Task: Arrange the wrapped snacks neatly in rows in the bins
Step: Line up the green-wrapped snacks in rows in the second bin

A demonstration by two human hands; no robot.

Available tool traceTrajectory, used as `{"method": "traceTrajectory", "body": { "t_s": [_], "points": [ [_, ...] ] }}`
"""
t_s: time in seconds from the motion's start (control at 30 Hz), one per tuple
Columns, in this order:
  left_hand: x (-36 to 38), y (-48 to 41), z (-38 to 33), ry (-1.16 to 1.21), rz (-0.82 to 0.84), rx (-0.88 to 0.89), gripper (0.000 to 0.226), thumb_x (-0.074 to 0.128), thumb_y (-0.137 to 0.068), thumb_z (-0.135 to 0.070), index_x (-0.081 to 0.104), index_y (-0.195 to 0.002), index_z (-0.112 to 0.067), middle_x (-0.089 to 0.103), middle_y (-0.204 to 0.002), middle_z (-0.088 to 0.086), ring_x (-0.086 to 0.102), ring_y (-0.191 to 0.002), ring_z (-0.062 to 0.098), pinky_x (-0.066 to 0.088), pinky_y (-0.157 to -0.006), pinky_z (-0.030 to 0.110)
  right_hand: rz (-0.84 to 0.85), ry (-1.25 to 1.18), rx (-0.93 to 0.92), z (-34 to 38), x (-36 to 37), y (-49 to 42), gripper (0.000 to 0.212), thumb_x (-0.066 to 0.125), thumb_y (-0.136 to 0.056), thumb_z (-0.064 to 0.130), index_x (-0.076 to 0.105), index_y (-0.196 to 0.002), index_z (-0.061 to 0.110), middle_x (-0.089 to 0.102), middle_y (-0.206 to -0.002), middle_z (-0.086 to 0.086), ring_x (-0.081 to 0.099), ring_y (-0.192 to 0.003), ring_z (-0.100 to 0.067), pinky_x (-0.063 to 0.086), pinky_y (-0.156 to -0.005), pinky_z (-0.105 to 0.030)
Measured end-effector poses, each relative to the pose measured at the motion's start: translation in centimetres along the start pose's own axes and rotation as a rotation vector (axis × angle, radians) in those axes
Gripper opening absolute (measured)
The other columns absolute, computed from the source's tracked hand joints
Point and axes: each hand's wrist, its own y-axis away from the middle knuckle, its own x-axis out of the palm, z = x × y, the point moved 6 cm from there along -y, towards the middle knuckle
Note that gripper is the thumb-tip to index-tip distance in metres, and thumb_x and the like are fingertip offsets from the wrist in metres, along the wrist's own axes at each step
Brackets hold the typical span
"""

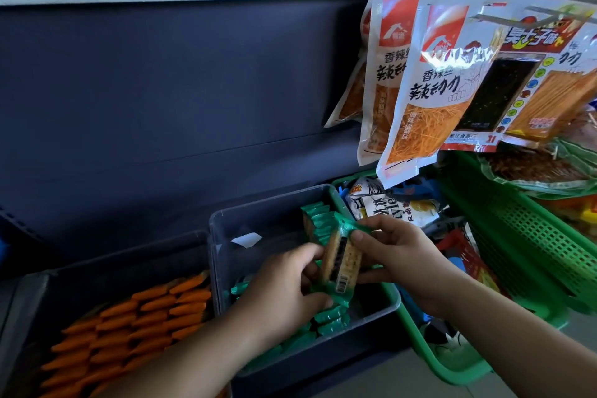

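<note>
Dim shelf, glare on hanging packets (452, 55), edges warped.

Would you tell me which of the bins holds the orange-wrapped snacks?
The leftmost bin, dark-walled: its orange snacks lie in tidy rows. The clear bin beside it holds green-wrapped packs, and the green baskets hold mixed bags.

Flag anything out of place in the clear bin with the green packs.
A white scrap shows in the clear bin's bare part, unlike any snack. Green packs near its left wall lie jumbled, not in rows.
</note>
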Motion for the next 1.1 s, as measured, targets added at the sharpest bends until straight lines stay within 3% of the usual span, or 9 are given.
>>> {"method": "traceTrajectory", "body": {
  "t_s": [0.13,0.27,0.37,0.43,0.57,0.63,0.73,0.9,1.1],
  "points": [
    [-0.5,0.1,-0.5,-0.136,-0.131,0.062,0.044,0.080,-0.077,-0.049,0.057,-0.114,-0.040,0.064,-0.103,-0.023,0.058,-0.100,-0.007,0.053,-0.086,0.027,-0.038,0.068,-0.005,-0.1,-0.2,0.1,0.027,0.071,-0.095,0.015,0.057,-0.108,-0.004,0.076,-0.090,-0.019,0.077,-0.082,-0.031,0.065,-0.075,-0.050],
    [0.0,0.2,-1.9,-0.198,-0.213,0.081,0.049,0.079,-0.072,-0.062,0.046,-0.092,-0.032,0.056,-0.086,-0.016,0.054,-0.083,0.001,0.046,-0.066,0.024,-0.008,0.095,0.001,-0.8,0.7,0.6,0.039,0.080,-0.089,0.020,0.054,-0.104,-0.005,0.074,-0.081,-0.018,0.076,-0.077,-0.034,0.065,-0.072,-0.050],
    [0.9,-1.0,-1.5,-0.119,-0.159,0.028,0.041,0.078,-0.078,-0.050,0.046,-0.090,-0.026,0.060,-0.081,-0.007,0.058,-0.076,0.010,0.049,-0.064,0.033,0.086,0.184,-0.018,-0.5,0.2,0.8,0.035,0.081,-0.086,0.025,0.061,-0.099,0.000,0.074,-0.094,-0.023,0.075,-0.088,-0.038,0.064,-0.074,-0.045],
    [1.6,-1.8,-1.1,0.042,-0.089,0.002,0.030,0.075,-0.080,-0.045,0.052,-0.090,-0.028,0.066,-0.082,-0.005,0.064,-0.079,0.015,0.055,-0.072,0.042,0.064,0.261,-0.080,0.1,-1.3,0.8,0.020,0.080,-0.088,0.020,0.070,-0.103,0.011,0.074,-0.102,-0.012,0.076,-0.088,-0.030,0.064,-0.078,-0.044],
    [3.6,-3.1,-1.2,0.203,0.000,0.071,0.014,0.075,-0.091,-0.027,0.064,-0.083,-0.030,0.065,-0.076,-0.017,0.060,-0.072,-0.001,0.049,-0.069,0.021,0.039,0.398,-0.137,-0.2,-3.3,0.4,0.029,0.075,-0.092,0.014,0.074,-0.115,0.033,0.074,-0.109,0.003,0.075,-0.090,-0.024,0.064,-0.079,-0.040],
    [4.5,-3.7,-0.8,0.169,0.044,0.080,0.007,0.075,-0.091,-0.024,0.071,-0.093,-0.029,0.070,-0.085,-0.017,0.065,-0.082,-0.002,0.052,-0.076,0.024,0.024,0.559,-0.148,-0.7,-4.0,-0.1,0.017,0.074,-0.093,0.017,0.076,-0.104,0.030,0.077,-0.095,0.002,0.074,-0.084,-0.019,0.063,-0.080,-0.033],
    [4.7,-4.5,0.9,-0.015,0.053,-0.034,0.039,0.076,-0.089,-0.027,0.065,-0.125,-0.035,0.067,-0.112,-0.015,0.064,-0.111,0.005,0.052,-0.096,0.028,0.001,0.782,-0.164,-1.4,-4.5,-0.9,0.010,0.076,-0.091,0.020,0.075,-0.094,0.030,0.073,-0.087,0.011,0.067,-0.080,-0.005,0.054,-0.076,-0.016],
    [3.6,-4.9,3.9,-0.198,0.029,-0.159,0.053,0.074,-0.092,-0.035,0.054,-0.141,-0.029,0.059,-0.134,-0.006,0.057,-0.124,0.014,0.049,-0.104,0.033,0.125,1.144,-0.101,-5.2,-3.0,-2.8,0.014,0.072,-0.092,0.036,0.072,-0.104,0.043,0.070,-0.107,0.014,0.067,-0.096,-0.011,0.058,-0.086,-0.035],
    [3.3,-5.2,6.2,-0.264,0.030,-0.183,0.050,0.068,-0.096,-0.041,0.055,-0.143,-0.027,0.055,-0.143,-0.006,0.054,-0.130,0.014,0.046,-0.104,0.028,0.349,1.621,-0.115,-7.3,-1.1,-3.9,0.022,0.056,-0.100,0.040,0.072,-0.115,0.040,0.055,-0.121,0.003,0.043,-0.122,-0.020,0.041,-0.076,-0.032]
  ]
}}
